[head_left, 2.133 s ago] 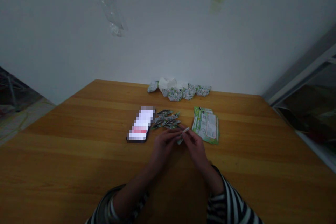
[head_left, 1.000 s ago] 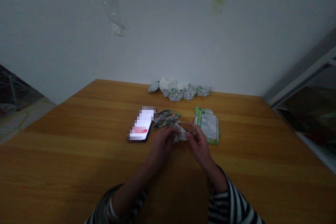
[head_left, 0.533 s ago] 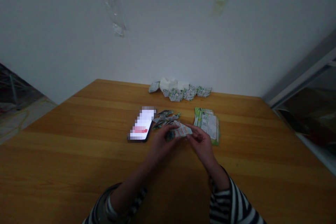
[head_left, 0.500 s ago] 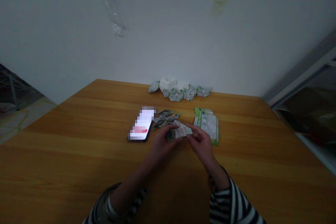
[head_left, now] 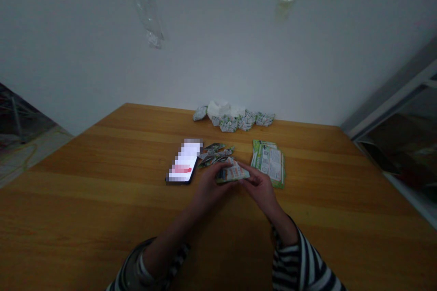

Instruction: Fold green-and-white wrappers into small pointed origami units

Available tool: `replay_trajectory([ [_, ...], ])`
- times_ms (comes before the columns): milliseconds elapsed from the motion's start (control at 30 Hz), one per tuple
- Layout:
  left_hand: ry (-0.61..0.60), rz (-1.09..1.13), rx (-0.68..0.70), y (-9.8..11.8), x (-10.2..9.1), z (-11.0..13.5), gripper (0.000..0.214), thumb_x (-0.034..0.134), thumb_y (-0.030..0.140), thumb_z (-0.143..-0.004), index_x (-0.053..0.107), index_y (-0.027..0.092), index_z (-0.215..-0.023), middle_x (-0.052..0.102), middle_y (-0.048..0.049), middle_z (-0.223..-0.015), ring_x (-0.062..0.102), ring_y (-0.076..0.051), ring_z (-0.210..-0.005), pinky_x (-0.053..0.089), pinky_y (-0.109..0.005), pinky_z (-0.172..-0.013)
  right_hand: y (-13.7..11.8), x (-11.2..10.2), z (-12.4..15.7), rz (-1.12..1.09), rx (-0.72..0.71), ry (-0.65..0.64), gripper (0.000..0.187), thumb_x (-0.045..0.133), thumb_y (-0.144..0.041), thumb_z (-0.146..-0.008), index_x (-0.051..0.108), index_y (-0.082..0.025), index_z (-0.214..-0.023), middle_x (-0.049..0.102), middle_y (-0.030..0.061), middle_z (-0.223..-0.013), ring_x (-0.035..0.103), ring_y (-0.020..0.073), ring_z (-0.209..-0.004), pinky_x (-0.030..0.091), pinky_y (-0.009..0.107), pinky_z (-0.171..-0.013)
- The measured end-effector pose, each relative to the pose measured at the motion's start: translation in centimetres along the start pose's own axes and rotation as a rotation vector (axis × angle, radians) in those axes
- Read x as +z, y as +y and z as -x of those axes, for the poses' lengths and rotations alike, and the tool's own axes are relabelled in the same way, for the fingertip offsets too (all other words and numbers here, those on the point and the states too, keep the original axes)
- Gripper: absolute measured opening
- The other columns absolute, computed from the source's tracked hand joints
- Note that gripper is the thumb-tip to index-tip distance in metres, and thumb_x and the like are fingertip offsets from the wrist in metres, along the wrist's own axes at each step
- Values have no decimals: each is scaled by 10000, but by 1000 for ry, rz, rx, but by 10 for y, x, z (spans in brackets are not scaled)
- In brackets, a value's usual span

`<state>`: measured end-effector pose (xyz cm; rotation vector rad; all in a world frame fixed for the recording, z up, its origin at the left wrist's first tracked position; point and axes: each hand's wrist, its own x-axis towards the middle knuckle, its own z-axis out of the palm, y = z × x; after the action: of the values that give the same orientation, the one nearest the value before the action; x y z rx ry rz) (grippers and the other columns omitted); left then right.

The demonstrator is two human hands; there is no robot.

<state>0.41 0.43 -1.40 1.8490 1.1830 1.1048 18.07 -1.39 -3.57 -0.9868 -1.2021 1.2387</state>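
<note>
Both my hands meet over the middle of the wooden table (head_left: 102,200) and pinch a small printed paper piece (head_left: 233,173) between them. My left hand (head_left: 210,186) grips its left end, fingers curled. My right hand (head_left: 259,187) grips its right end. Just beyond the hands lies a little heap of narrow folded paper pieces (head_left: 215,153). A flat stack of green and white printed sheets (head_left: 269,162) lies right of my hands.
A phone (head_left: 184,163) with a lit screen lies left of the folded pieces. Several crumpled or folded paper shapes (head_left: 232,118) sit in a row at the table's far edge by the white wall. A metal frame (head_left: 392,100) stands at the right.
The paper in my hands went from a narrow folded strip to a wider, flatter piece. My hands shifted slightly toward the folded heap and lowered.
</note>
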Motion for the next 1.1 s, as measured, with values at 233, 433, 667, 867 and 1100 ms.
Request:
replay_trajectory([
  [233,-1,43,-19,3,-1,-1,371,744,261,-725,635,182,-1071,683,-91,-1109,639,-250,-1050,504,-399,-927,-1,-1,0,12,11,-17,506,731,-335,-749,630,-231,-1234,729,60,-1100,708,225,-932,563,377,-848],
  [433,16,54,-28,7,0,-1,365,738,279,-732,644,180,-1070,680,-100,-1120,629,-261,-1075,490,-413,-950,-3,0,0,15,9,-9,510,738,-347,-742,634,-221,-1225,711,65,-1144,708,230,-937,567,376,-841],
  [667,27,39,-43,11,-2,0,344,730,267,-735,645,181,-1057,683,-99,-1110,634,-257,-1061,494,-408,-940,-3,-1,1,8,19,-16,489,715,-293,-763,623,-209,-1236,721,62,-1122,714,206,-901,565,344,-834],
  [867,18,20,-39,10,-2,0,345,727,263,-739,639,181,-1062,685,-93,-1110,633,-251,-1057,490,-409,-943,-4,0,2,24,42,-16,516,712,-306,-767,604,-207,-1262,725,63,-1108,714,206,-882,571,333,-803],
  [1100,32,21,-46,7,-1,1,349,729,294,-739,642,185,-1059,685,-92,-1112,632,-255,-1064,489,-410,-946,-5,1,2,31,13,-1,500,717,-317,-759,623,-217,-1240,725,68,-1113,716,207,-876,573,339,-807],
])
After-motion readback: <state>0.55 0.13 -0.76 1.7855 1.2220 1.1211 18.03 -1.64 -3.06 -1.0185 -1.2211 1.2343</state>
